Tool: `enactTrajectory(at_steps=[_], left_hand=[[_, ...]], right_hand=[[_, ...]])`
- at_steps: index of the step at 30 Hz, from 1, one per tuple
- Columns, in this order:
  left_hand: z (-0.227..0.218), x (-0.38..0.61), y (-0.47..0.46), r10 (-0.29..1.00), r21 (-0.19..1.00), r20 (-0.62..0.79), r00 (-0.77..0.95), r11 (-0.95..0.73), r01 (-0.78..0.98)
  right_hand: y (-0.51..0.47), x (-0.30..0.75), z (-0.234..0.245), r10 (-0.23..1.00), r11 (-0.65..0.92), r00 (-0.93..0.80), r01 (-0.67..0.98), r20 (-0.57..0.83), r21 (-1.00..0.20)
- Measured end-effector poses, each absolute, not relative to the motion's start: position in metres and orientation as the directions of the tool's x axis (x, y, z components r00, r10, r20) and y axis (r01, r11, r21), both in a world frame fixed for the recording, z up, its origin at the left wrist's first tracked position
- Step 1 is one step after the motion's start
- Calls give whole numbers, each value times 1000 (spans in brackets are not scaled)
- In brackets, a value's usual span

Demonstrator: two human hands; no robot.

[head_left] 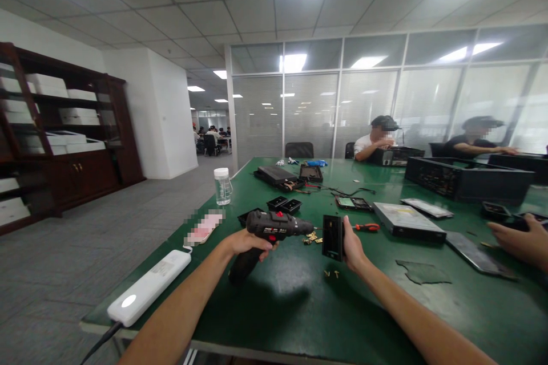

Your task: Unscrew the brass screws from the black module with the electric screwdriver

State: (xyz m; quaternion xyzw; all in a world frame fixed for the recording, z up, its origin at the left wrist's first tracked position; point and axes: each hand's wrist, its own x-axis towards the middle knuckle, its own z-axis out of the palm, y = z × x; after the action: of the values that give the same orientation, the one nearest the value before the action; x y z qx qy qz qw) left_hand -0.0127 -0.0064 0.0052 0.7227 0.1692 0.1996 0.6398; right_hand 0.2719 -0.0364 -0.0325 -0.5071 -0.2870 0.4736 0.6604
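Observation:
My left hand (252,242) is wrapped round the grip of a black and grey cordless drill (274,227) with red buttons. The drill lies level and its bit points right, toward a black rectangular plastic housing (333,236). My right hand (353,246) holds that housing upright by its right side; whether the bit touches it I cannot tell. Small brass-coloured pieces (312,238) lie on the table behind the drill tip, and a few screws (331,274) lie below the housing. A screwdriver with a red and black handle (367,227) rests just right of my right hand.
Black plastic housings (284,204) sit behind the drill. A clear bottle (222,187), a phone (206,227) and a white power strip (149,285) line the left edge of the green table (274,319). An optical drive (409,222) and a computer case (466,179) stand right. Another person's hand (520,239) is at far right.

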Motion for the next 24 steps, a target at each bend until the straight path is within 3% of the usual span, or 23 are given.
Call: enactTrajectory(at_steps=[24], left_hand=[[6, -13, -6, 510, 993, 53, 858, -114, 7]], right_hand=[[-36, 271, -31, 907, 21, 400, -351, -130, -936]])
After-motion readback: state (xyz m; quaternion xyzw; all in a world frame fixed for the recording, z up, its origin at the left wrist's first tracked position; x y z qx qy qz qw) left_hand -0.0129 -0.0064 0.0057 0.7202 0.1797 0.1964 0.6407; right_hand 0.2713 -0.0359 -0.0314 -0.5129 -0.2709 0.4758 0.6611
